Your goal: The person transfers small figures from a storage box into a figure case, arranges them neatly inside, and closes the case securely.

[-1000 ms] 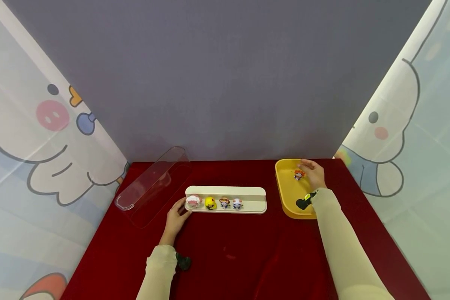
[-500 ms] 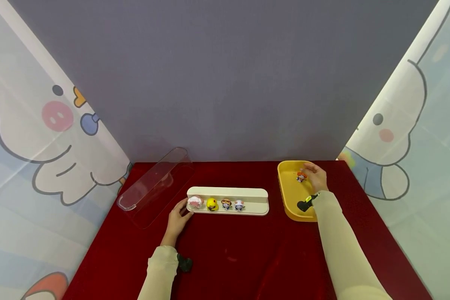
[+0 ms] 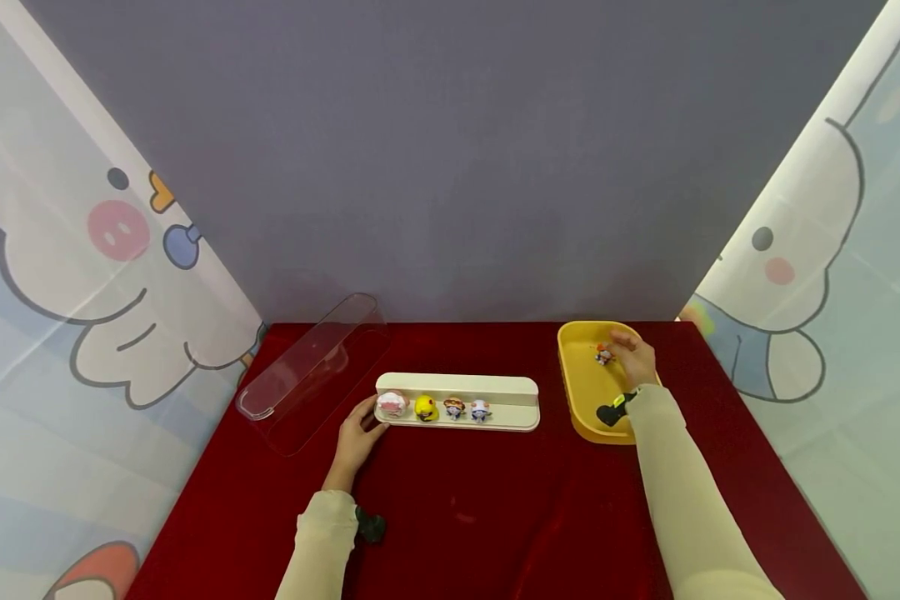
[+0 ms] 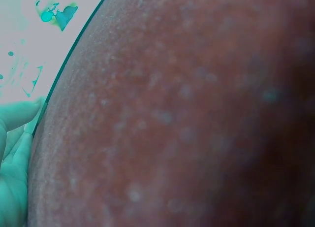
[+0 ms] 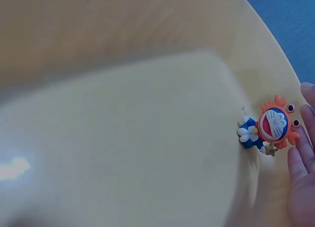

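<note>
A small crab-hatted figurine, blue and white with an orange hood, is inside the yellow tray near its far end. The thumb and fingertips of my right hand pinch the edge of its hood; in the right wrist view the fingers meet the hood's orange claw. My left hand holds the left end of a long cream display base. On that base stand a pink-and-white figurine, a yellow one, a brown-hatted one and a white-and-pink one.
A clear plastic cover lies slanted at the back left. Red cloth spreads over the table, a grey panel rises behind it, and cartoon-printed curtains flank both sides. A dark wrist strap hangs over the yellow tray.
My right hand has come lower around the crab-hatted figurine and now covers more of it. My left hand stays at the base's end. The whole head view has shifted slightly.
</note>
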The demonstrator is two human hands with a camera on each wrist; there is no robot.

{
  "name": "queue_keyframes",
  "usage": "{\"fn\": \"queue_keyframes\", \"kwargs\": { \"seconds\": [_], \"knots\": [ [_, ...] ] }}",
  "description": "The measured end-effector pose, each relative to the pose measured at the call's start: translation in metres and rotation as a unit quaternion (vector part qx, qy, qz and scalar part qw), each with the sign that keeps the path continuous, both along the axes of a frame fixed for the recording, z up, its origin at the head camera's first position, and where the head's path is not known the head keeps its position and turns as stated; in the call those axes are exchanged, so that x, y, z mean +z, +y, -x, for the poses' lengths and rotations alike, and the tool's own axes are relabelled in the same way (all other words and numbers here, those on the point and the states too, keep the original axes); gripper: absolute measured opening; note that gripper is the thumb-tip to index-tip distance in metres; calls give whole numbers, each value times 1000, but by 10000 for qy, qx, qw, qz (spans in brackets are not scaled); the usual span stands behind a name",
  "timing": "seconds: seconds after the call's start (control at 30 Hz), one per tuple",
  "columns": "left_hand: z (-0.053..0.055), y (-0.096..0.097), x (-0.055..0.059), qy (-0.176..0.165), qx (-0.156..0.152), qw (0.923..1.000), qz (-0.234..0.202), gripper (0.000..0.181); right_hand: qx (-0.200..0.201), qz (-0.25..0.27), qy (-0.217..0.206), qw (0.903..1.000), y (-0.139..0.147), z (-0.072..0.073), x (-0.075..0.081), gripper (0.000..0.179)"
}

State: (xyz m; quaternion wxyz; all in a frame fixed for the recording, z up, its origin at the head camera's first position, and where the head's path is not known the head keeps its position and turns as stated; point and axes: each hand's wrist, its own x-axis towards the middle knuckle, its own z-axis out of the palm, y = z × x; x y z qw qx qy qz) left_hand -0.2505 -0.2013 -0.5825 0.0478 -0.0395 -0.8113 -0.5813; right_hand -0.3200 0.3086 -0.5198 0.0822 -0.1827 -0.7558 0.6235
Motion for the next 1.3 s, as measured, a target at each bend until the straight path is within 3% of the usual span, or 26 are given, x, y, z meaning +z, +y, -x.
{"fn": "queue_keyframes", "kwargs": {
  "seconds": [0.23,0.43,0.67,0.8,1.2,1.3],
  "knots": [
    [0,0,0,14,11,10000,-12,60,208,77,-266,9994,0,2,-2,45],
    [-3,3,3,-35,49,9999,108,61,232,479,-481,9974,-2,-3,-1,45],
    [-15,10,31,83,-76,9999,124,58,633,424,-246,9968,1,-3,-8,46],
    [-17,12,38,100,-88,9998,168,58,694,681,-232,9950,1,-1,-12,46],
    [-18,11,38,103,-111,9998,106,58,642,850,-374,9936,0,-2,-13,43],
    [-11,7,23,41,-54,9999,109,60,645,877,-452,9930,0,-3,-10,43]
  ]
}}
